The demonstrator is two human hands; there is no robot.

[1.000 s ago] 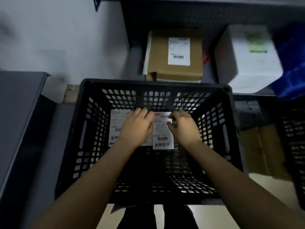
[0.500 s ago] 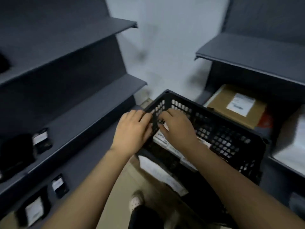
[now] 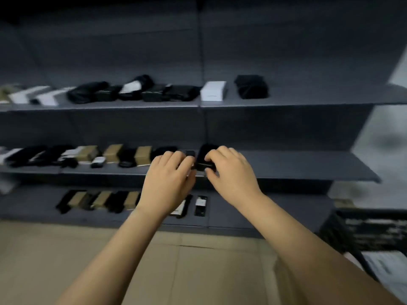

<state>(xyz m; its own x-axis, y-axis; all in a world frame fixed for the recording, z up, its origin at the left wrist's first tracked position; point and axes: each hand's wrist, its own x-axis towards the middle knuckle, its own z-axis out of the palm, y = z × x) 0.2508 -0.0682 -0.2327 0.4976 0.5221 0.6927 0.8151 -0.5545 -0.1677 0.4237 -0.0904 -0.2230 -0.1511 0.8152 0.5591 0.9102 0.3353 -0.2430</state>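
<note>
Right hand curled round a small black packet over the middle shelf, and left hand pinched its other side, fingers bent.

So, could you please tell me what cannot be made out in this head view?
The small black item: the right hand and left hand cover its ends, so its kind is unclear.
The left hand's grip: seen from the back, fingertips hidden.
The shelf packages: motion blur, labels unreadable.
The black crate: blurred, cut off by the right edge.
</note>
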